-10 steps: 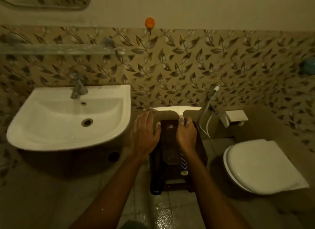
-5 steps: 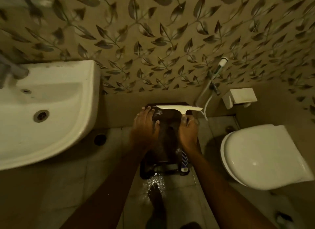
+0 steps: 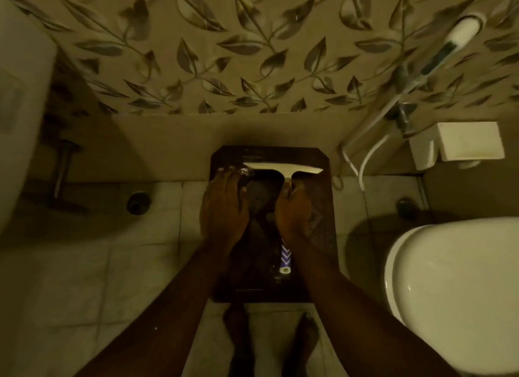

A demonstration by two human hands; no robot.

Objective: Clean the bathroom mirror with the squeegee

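A squeegee with a white blade and a blue-and-white patterned handle lies over a dark stool on the floor by the wall. My right hand is closed around its handle, just below the blade. Flat on the stool's left part rests my left hand, fingers spread, fingertips near the blade's left end. The bathroom mirror is out of view.
A white sink's edge fills the left side, with its drain pipe below. A white toilet stands at the right, a paper holder and a spray hose on the wall above it. My bare feet stand on wet floor tiles.
The view has dropped and closed in on the stool; the sink and wall slid up and out. Both hands stay on the stool, the right one holding the squeegee.
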